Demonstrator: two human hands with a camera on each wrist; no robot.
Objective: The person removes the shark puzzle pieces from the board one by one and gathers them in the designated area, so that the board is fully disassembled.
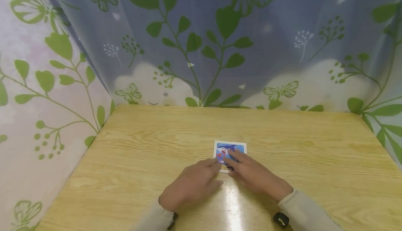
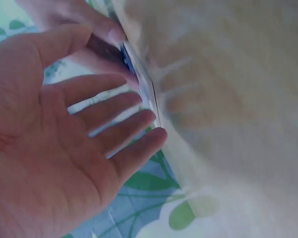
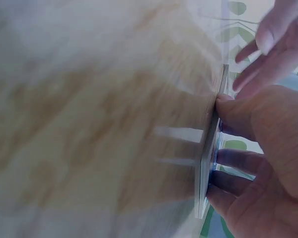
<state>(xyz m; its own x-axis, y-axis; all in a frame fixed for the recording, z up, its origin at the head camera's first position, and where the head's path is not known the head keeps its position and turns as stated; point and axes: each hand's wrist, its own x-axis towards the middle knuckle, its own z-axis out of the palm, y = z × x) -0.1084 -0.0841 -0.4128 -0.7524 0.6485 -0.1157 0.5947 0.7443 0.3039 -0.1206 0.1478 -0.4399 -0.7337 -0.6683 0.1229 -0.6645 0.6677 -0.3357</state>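
A small square picture board [image 1: 221, 148] with a white border and a blue sea scene lies flat on the table. My right hand [image 1: 255, 173] rests over its right part, fingers spread across the picture. In the right wrist view, the thumb of the right hand [image 3: 268, 148] touches the near edge of the board [image 3: 204, 173], while fingertips rest on its face. At the board's left near corner is my left hand [image 1: 195, 181], with its fingers extended. The left wrist view shows the left hand [image 2: 84, 134] palm on, fingers slightly spread beside the board's edge [image 2: 145, 82].
The light wood-grain table [image 1: 141, 143] reflects a bright strip of light near its front. A blue curtain [image 1: 194, 25] with green leaves and butterflies hangs along the back edge. Similar pale cloth [image 1: 41, 102] covers the left side.
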